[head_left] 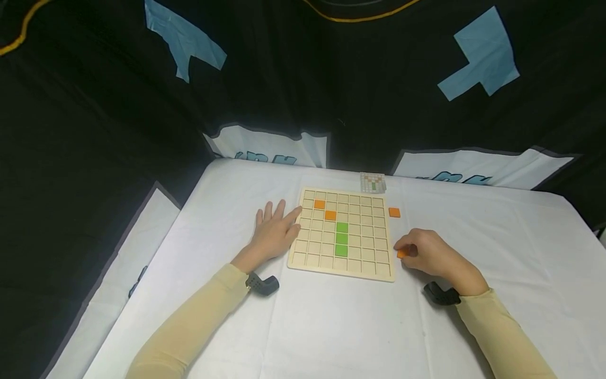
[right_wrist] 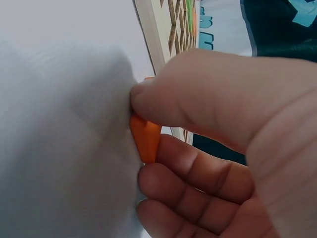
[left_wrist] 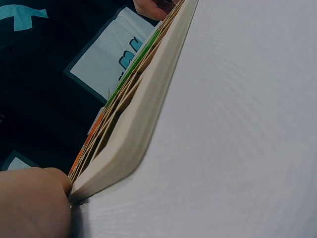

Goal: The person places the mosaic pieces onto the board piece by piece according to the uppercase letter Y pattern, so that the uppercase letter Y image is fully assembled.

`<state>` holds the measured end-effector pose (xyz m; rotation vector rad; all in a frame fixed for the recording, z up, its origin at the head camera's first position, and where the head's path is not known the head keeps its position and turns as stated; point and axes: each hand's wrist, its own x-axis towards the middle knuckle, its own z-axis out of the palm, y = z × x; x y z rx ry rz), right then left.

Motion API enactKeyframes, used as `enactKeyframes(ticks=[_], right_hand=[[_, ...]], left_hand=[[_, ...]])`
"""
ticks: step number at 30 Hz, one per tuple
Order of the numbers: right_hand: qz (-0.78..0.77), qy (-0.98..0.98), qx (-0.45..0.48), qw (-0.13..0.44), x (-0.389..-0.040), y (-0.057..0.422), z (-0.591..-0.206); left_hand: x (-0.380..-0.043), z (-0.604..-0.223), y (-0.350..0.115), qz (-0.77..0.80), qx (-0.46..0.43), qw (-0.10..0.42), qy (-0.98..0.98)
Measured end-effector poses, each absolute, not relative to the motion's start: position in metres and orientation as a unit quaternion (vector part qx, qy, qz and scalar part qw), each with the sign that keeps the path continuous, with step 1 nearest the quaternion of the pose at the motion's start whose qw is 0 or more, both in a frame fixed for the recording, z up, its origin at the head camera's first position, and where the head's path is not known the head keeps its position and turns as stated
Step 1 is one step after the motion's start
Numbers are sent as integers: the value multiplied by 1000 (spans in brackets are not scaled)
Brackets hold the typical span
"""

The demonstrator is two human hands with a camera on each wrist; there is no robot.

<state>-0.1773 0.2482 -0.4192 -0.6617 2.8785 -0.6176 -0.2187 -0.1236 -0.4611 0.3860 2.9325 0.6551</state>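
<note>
A square wooden grid board point(head_left: 312, 258) lies on the white table. Two orange tiles sit in its upper left cells, one point(head_left: 319, 204) diagonal to the other point(head_left: 330, 215). Three green tiles point(head_left: 342, 239) form a column near its middle. My left hand point(head_left: 274, 234) rests flat at the board's left edge with fingers spread, its thumb and index finger touching the rim. Right of the board, my right hand point(head_left: 428, 252) pinches an orange tile point(right_wrist: 146, 139) between thumb and fingers, down at the tablecloth. Another orange tile point(head_left: 394, 212) lies beside the board's upper right edge.
A small pattern card point(head_left: 373, 183) with a printed grid lies behind the board's top right corner. The white cloth point(head_left: 341, 326) covers the table. Black curtain point(head_left: 284, 79) with blue tape hangs behind it and to the left.
</note>
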Motion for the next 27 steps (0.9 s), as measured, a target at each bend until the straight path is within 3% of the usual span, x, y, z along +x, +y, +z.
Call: enactKeyframes(ticks=[27], right_hand=[[-207,955,-204,59,-178,250,-419]], left_hand=[[-219,-462,-124,208,129,58,968]])
